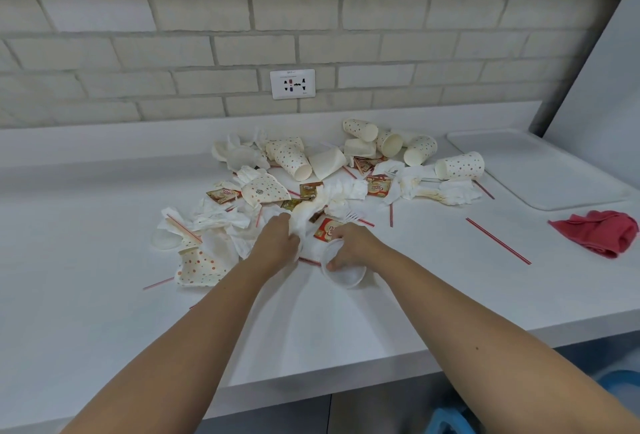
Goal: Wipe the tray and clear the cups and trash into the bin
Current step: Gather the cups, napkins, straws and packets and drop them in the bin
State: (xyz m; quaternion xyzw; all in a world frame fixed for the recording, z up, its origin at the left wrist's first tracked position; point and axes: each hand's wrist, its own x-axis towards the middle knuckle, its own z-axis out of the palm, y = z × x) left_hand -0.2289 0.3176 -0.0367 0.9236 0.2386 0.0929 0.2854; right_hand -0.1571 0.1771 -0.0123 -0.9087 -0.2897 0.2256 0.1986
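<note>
White counter (104, 295): left of the tray (540, 170), left hand (277, 243) clutches crumpled napkins (302, 222), right hand (353, 246) pinches a clear lid (344, 274); an overfull grab could spill scraps off the edge.

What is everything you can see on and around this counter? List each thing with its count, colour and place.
paper cups: about ten, white with red dots, lying on the counter, some flattened
napkins: many, white, crumpled among the cups
sachets: several, red and brown, scattered in the pile
straws: several, red-and-white striped, loose on the counter
clear plastic cup: one, see-through, at the pile's near edge
tray: one, white, far right of the counter
cloth: one, red, bunched in front of the tray
wall socket: one, white, on the brick wall
hands: two, bare; left hand grips one of the napkins, right hand holds the clear plastic cup
</note>
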